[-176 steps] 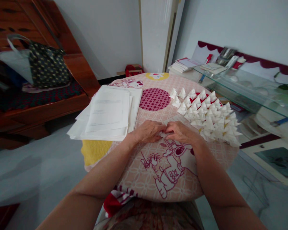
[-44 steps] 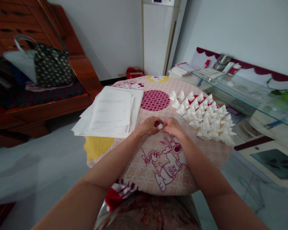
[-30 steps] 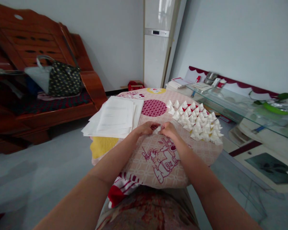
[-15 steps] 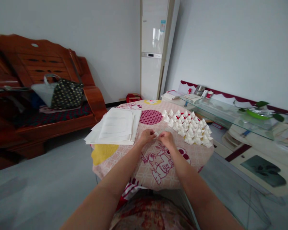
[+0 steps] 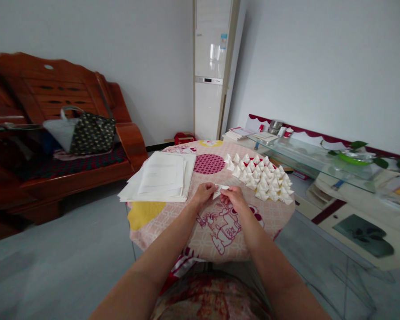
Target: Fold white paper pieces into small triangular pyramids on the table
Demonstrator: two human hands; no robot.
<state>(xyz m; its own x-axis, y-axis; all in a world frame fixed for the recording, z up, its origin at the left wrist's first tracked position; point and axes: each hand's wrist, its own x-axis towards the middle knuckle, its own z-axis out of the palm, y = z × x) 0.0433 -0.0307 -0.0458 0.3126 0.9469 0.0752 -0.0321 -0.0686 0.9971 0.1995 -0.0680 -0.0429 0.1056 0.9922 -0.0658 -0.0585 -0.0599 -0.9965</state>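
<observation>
Between my two hands is a small folded piece of white paper (image 5: 220, 190), roughly triangular, above the middle of the round table. My left hand (image 5: 204, 194) pinches its left side. On its right side, the fingers of my right hand (image 5: 234, 196) are closed on the same paper. To the right stand several rows of small pointed white paper folds (image 5: 263, 175). A stack of white paper sheets (image 5: 163, 175) lies on the table to the left of my hands.
A pink patterned cloth (image 5: 183, 231) covers the table. Beyond its right side is a glass-topped stand (image 5: 320, 155) with papers, a cup and a green dish. At the left is a wooden bench (image 5: 70, 84) with bags on it. A tall white cabinet-like unit (image 5: 208, 106) stands in the corner.
The paper between my fingers now shows larger and more spread, as a triangle. My hands have shifted slightly, still holding it. The camera view has tilted a little.
</observation>
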